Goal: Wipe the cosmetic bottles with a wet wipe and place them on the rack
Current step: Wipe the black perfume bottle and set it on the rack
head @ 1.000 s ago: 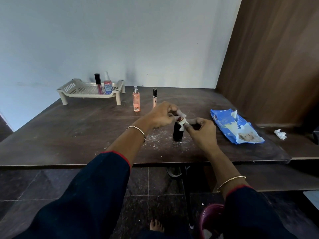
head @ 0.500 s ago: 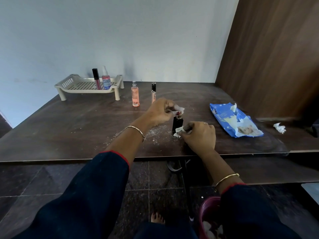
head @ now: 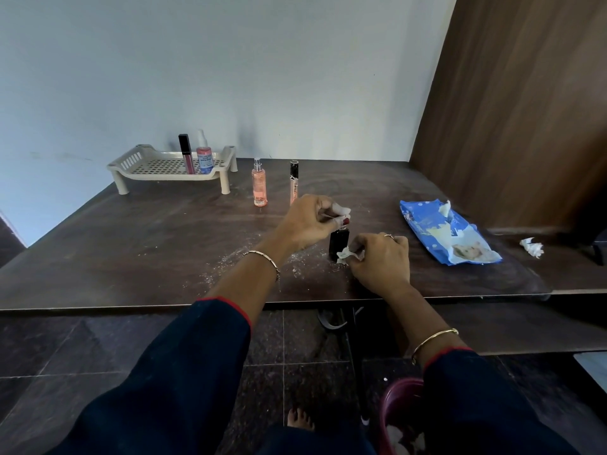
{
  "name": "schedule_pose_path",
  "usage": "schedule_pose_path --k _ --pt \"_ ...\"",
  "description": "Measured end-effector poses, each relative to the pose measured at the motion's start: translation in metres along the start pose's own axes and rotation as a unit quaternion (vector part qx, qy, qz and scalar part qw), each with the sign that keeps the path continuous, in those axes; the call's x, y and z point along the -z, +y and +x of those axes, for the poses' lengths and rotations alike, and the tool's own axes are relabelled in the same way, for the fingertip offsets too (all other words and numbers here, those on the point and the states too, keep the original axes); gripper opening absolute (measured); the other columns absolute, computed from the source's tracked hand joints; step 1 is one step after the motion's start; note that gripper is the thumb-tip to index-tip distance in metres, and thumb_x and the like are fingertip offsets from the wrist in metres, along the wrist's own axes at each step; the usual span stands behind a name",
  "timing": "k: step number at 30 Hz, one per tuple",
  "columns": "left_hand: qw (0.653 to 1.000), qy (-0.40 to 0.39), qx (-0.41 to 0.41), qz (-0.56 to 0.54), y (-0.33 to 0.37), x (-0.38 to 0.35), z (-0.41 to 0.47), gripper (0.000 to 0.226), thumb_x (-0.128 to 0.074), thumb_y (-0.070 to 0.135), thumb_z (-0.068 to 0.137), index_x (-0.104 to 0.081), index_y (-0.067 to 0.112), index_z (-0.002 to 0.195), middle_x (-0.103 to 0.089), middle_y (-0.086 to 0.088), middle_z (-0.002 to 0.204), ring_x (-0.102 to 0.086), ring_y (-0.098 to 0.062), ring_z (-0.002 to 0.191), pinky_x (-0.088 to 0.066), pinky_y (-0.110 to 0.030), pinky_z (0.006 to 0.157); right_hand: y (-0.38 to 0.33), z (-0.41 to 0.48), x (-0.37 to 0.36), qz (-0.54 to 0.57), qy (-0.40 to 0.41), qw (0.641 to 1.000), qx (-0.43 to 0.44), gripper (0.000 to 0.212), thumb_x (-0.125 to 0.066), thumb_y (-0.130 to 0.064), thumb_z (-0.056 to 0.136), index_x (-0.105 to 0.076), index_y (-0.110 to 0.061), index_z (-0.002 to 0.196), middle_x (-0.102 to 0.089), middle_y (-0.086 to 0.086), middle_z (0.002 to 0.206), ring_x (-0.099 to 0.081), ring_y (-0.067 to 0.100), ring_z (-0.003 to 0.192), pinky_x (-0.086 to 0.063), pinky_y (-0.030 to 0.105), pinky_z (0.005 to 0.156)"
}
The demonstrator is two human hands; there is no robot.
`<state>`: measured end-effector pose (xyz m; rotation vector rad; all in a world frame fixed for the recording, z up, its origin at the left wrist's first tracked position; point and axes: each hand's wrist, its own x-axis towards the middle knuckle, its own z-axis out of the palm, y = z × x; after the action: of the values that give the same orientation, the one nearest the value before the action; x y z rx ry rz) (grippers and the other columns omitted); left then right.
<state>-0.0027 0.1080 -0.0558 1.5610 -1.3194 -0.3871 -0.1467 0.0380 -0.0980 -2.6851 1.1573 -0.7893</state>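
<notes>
The small black bottle (head: 339, 242) stood upright at five o'clock from the rack (head: 138, 170), left hand (head: 312, 221) pinching its top, right hand (head: 382, 262) pinching a wet wipe (head: 345, 254) against its base; it looked light, stiff and slick when wet, so best steadied by the cap.

A small black bottle (head: 339, 244) stands upright on a dark brown wooden table (head: 131, 251). The left hand (head: 312, 221) pinches its top; the right hand (head: 381, 261) holds a crumpled white wet wipe (head: 345, 253) against its base. Well behind, at the table's far left, stands a cream perforated plastic rack (head: 157, 165).
</notes>
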Motion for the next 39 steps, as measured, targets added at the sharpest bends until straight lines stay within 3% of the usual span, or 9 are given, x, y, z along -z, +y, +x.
schedule_pose_path --k 2,6,13,19,23,25,29,33,39 --pt "1.0 0.026 0.002 -0.009 -0.001 -0.005 -0.002 0.019 -0.067 -0.001 0.081 -0.069 -0.001 0.101 -0.07 -0.009 0.11 -0.068 -0.011 0.095 -0.053 -0.023 0.089 -0.002 -0.002 0.0 0.011 0.006 1.0 -0.01 0.012 -0.068 -0.035 0.079 -0.067 -0.028 0.089 -0.07 -0.009 0.088 -0.059 0.014 0.099 -0.026 0.032 0.093" --pt "0.999 0.044 0.0 -0.024 0.003 -0.008 -0.007 0.017 -0.068 -0.002 0.081 -0.07 -0.001 0.098 -0.072 -0.012 0.104 -0.069 -0.012 0.09 -0.054 -0.023 0.089 -0.008 -0.004 0.0 0.02 0.015 0.999 -0.026 0.021 -0.071 -0.048 0.073 -0.064 -0.03 0.078 -0.068 -0.009 0.08 -0.059 0.013 0.093 -0.028 0.033 0.091" --pt "0.996 0.031 0.024 -0.083 0.003 0.005 -0.032 0.02 -0.066 0.0 0.083 -0.066 0.002 0.103 -0.073 -0.009 0.099 -0.069 -0.013 0.094 -0.053 -0.022 0.088 -0.005 -0.025 0.006 0.053 0.007 0.999 -0.007 0.012 -0.071 -0.038 0.076 -0.065 -0.029 0.081 -0.062 -0.011 0.075 -0.06 0.011 0.086 -0.034 0.032 0.088" --pt "0.995 -0.026 0.022 -0.09 0.01 0.008 -0.048 0.022 -0.056 -0.006 0.088 -0.059 -0.002 0.109 -0.069 -0.004 0.108 -0.063 0.003 0.102 -0.047 -0.009 0.085 0.007 -0.047 0.004 0.259 0.029 0.963 -0.072 0.006 -0.066 -0.019 0.086 -0.068 -0.017 0.091 -0.067 -0.001 0.095 -0.061 0.011 0.08 -0.049 0.021 0.073" --pt "0.997 -0.028 0.028 -0.068 0.009 0.008 -0.046 0.025 -0.06 -0.002 0.086 -0.065 0.003 0.11 -0.067 -0.004 0.118 -0.063 -0.007 0.109 -0.048 -0.018 0.095 0.003 -0.046 0.009 0.344 0.088 0.93 -0.097 0.01 -0.067 -0.012 0.084 -0.067 -0.02 0.092 -0.071 -0.004 0.092 -0.066 0.01 0.086 -0.054 0.028 0.082" --pt "0.998 -0.005 0.029 -0.061 0.007 0.006 -0.046 0.024 -0.063 -0.001 0.085 -0.067 0.005 0.108 -0.069 -0.005 0.114 -0.066 -0.009 0.1 -0.051 -0.022 0.093 -0.006 -0.045 0.012 0.36 0.133 0.921 -0.061 0.018 -0.069 -0.007 0.08 -0.065 -0.024 0.086 -0.069 -0.009 0.085 -0.067 0.009 0.082 -0.055 0.029 0.081" --pt "0.997 0.028 0.024 -0.064 0.007 -0.001 -0.045 0.024 -0.061 -0.005 0.085 -0.066 -0.008 0.108 -0.068 -0.012 0.109 -0.065 0.005 0.075 -0.053 -0.015 0.083 -0.019 -0.044 0.002 0.262 0.17 0.947 0.082 0.01 -0.07 -0.001 0.075 -0.066 -0.008 0.08 -0.062 0.001 0.081 -0.06 0.016 0.074 -0.049 0.028 0.068" --pt "0.998 0.023 0.028 -0.051 0.008 0.003 -0.044 0.024 -0.064 -0.003 0.084 -0.067 -0.004 0.108 -0.07 -0.012 0.109 -0.066 -0.009 0.09 -0.055 -0.027 0.088 -0.012 -0.053 -0.015 0.143 0.167 0.965 0.141 0.014 -0.069 0.003 0.073 -0.059 -0.006 0.07 -0.055 0.008 0.073 -0.053 0.023 0.061 -0.043 0.033 0.054" --pt "0.999 0.011 0.025 -0.044 0.012 0.005 -0.043 0.025 -0.066 -0.002 0.082 -0.066 -0.006 0.107 -0.069 -0.012 0.11 -0.066 -0.01 0.089 -0.053 -0.018 0.086 -0.012 -0.052 -0.012 0.13 0.112 0.979 0.109 0.007 -0.068 -0.004 0.075 -0.063 -0.007 0.07 -0.057 0.004 0.073 -0.056 0.024 0.061 -0.048 0.038 0.054"
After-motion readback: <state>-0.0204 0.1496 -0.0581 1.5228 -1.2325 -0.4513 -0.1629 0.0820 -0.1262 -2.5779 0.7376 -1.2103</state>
